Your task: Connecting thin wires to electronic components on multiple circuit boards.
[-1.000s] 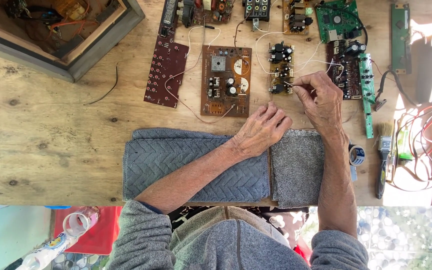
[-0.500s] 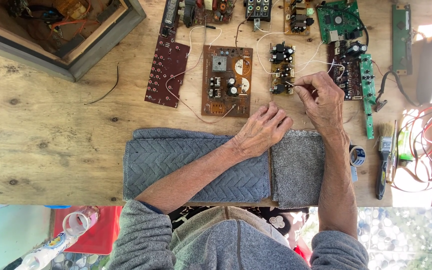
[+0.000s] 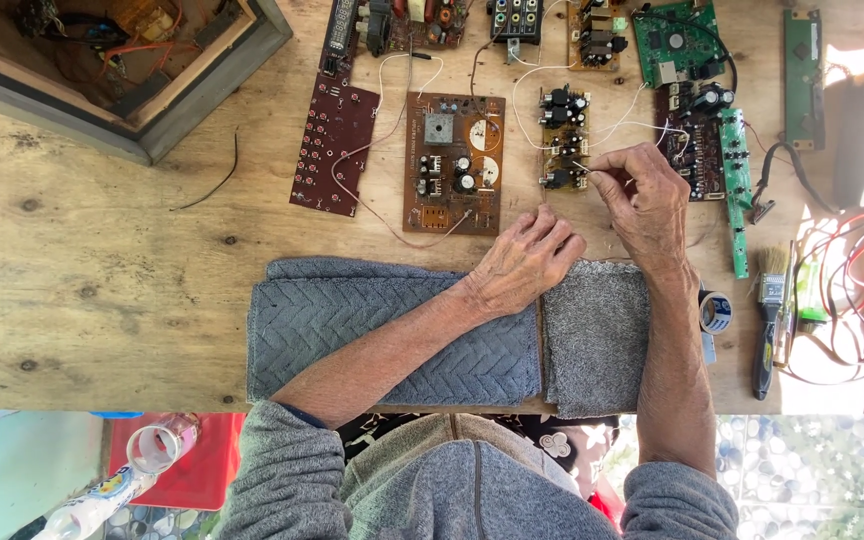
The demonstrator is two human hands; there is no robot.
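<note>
While the left hand (image 3: pixel 527 262) rests knuckles-up with its fingers loosely curled and holding nothing, its fingertips lie at the far edge of a folded blue-grey towel (image 3: pixel 392 325) on the wooden workbench (image 3: pixel 102 270). Just beyond those fingertips sits a brown circuit board (image 3: pixel 454 162). The right hand (image 3: pixel 647 200) has its thumb and forefinger pinched narrowly on a thin white wire (image 3: pixel 580 166), right at the edge of a small yellow-brown circuit board (image 3: pixel 564 138). Past the back of that hand lies a dark board with capacitors (image 3: pixel 700 140); near the wrist are a roll of tape (image 3: pixel 715 312) and a paintbrush (image 3: pixel 769 320).
</note>
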